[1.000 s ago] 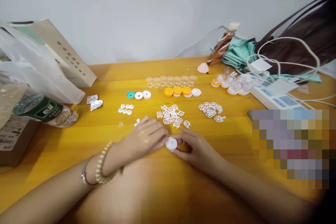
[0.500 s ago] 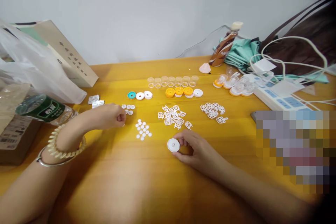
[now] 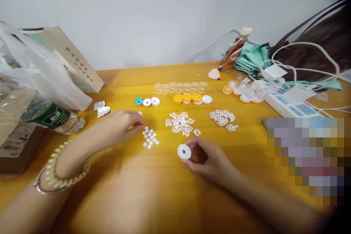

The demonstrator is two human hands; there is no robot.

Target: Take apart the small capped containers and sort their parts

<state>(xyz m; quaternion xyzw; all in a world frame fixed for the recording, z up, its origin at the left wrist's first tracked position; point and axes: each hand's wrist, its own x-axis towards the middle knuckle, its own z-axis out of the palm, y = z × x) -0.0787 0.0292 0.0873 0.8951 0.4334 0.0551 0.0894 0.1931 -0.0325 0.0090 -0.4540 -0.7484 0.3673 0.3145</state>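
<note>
the yellow wooden table (image 3: 170,193) is bare across its whole near half, with open room in front of both forearms; the clutter sits along the far edge and both sides. at the left edge lie a clear plastic water bottle with a green label (image 3: 51,117) on its side and a white plastic bag (image 3: 41,73); at the right, a white power strip (image 3: 290,100) with looping cables.

the right hand (image 3: 208,157) rests low on the table, palm turned inward, thumb and fingertips pinching the rim of a round white plastic disc with a centre hole (image 3: 184,151), held tilted just above the wood. the left hand (image 3: 120,124) reaches in from the left, wrist wearing a beaded cream bracelet (image 3: 59,175), fingers drawn together at the tips; whether they pinch anything i cannot tell. just beside those fingertips lies a cluster of small flat white dots (image 3: 149,137).

beyond them, a heap of white lattice-cut pieces (image 3: 181,122). further back, a row of small clear plastic cups (image 3: 179,87) stands upright; what they hold is too small to see. before them sit yellow round caps (image 3: 187,98).
</note>
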